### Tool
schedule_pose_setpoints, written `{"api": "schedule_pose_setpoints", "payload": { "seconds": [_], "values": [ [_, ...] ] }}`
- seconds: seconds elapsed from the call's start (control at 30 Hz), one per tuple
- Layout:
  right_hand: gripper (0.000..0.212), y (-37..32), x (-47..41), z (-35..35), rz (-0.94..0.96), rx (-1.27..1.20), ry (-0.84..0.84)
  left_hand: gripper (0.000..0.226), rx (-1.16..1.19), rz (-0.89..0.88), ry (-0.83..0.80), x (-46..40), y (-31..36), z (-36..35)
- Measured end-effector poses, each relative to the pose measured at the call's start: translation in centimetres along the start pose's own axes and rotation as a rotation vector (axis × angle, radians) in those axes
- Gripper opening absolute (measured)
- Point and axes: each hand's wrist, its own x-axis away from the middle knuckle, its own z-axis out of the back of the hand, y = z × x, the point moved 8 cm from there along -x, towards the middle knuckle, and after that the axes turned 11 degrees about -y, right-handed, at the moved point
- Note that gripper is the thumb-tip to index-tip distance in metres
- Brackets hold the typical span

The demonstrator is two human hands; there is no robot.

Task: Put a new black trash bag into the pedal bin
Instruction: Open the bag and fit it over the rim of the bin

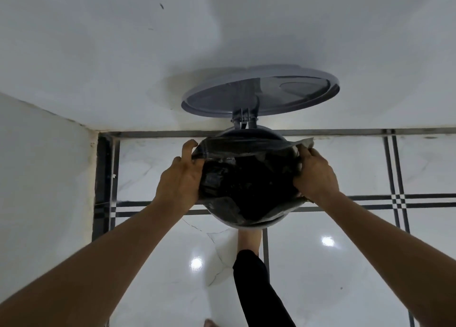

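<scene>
The round grey pedal bin (pixel 249 132) stands against the white wall, seen from above. Its lid (pixel 261 92) is raised and leans back toward the wall. A black trash bag (pixel 249 178) hangs inside the bin, its rim stretched across the opening. My left hand (pixel 180 176) grips the bag's edge at the bin's left side. My right hand (pixel 314 173) grips the bag's edge at the right side. The bag's mouth folds over the front rim (pixel 266 222). My foot (pixel 249 240) is at the bin's base, where the pedal is hidden.
White walls meet in a corner at the left (pixel 93 134). The floor is glossy white tile with dark grid lines (pixel 397 201). My black trouser leg (pixel 256 284) runs down the middle. Toes of my other foot (pixel 209 323) show at the bottom edge.
</scene>
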Motion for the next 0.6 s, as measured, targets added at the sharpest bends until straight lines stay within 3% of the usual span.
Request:
{"api": "schedule_pose_setpoints", "payload": {
  "seconds": [0.07, 0.13, 0.23, 0.3, 0.47, 0.6],
  "values": [
    [0.070, 0.4, -0.6, -0.2, -0.021, -0.117, -0.059, 0.073, 0.136, 0.016, -0.080, -0.9, -0.4, -0.2],
    [0.055, 0.2, -1.2, -0.3, -0.019, -0.163, -0.105, 0.076, 0.249, 0.017, -0.123, -1.6, -0.5, 0.1],
    [0.028, 0.7, -2.7, 2.5, -0.031, -0.273, 0.129, 0.074, 0.189, -0.031, -0.046, -3.0, 0.2, 2.0],
    [0.033, 0.9, -3.9, 4.1, -0.047, -0.319, 0.196, 0.072, 0.145, -0.015, -0.041, -4.3, 0.0, 2.7],
    [0.063, -1.5, -7.6, 3.7, 0.002, -0.289, -0.160, 0.077, 0.064, 0.128, -0.263, -9.0, -3.0, 1.2],
    [0.062, -1.2, -9.7, 3.0, -0.039, -0.232, -0.299, 0.074, 0.120, 0.093, -0.401, -11.3, -4.4, -1.6]
  ]
}}
